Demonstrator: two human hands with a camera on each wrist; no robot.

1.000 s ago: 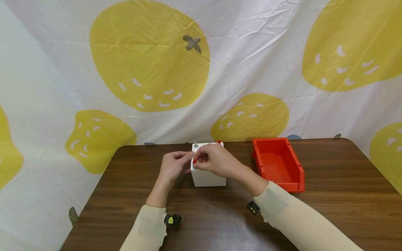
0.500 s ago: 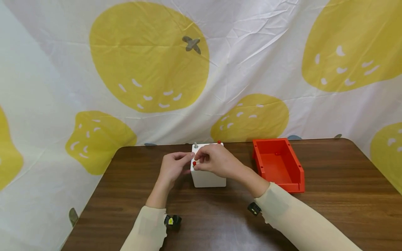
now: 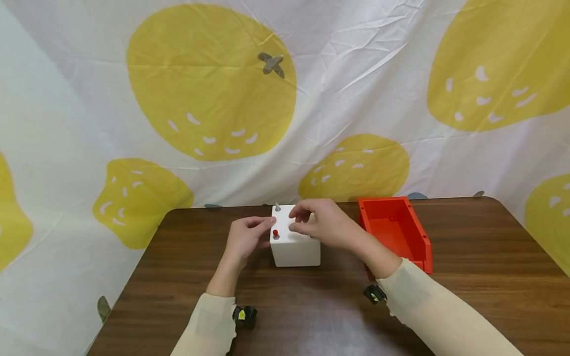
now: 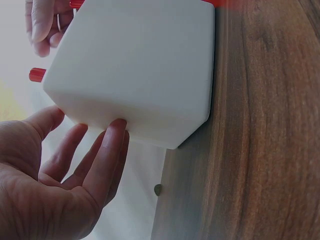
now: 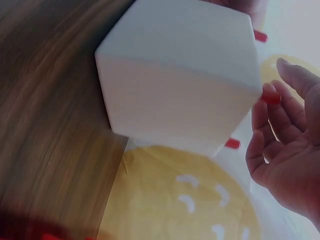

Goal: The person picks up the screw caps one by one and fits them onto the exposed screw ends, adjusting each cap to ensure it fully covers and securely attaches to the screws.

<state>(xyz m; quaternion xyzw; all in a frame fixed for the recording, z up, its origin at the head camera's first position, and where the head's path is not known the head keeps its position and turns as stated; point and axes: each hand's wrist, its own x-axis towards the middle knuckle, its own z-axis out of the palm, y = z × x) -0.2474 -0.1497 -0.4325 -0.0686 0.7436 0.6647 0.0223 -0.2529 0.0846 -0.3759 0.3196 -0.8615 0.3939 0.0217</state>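
Note:
A white block [image 3: 295, 253] stands on the table with posts at its top corners. One red cap [image 3: 275, 233] sits on the front-left post; the back-left metal post [image 3: 277, 207] is bare. My left hand [image 3: 245, 236] steadies the block's left side, thumb at the top edge and fingertips [image 4: 117, 125] against the side face. Over the block's right half is my right hand [image 3: 327, 222], thumb and fingers apart. In the right wrist view, that hand [image 5: 292, 135] is close beside another red cap [image 5: 270, 97]; contact is unclear. A further red cap [image 5: 232, 143] shows at the back-right corner.
A red open-front bin [image 3: 394, 240] stands right of the block, with a small red piece [image 3: 393, 219] inside at the back. A fruit-print cloth [image 3: 338, 99] hangs behind the wooden table [image 3: 307, 311].
My right hand has let go of the front-left red cap and moved right across the block, uncovering that cap and hiding the back-right one in the head view. The left hand stays put.

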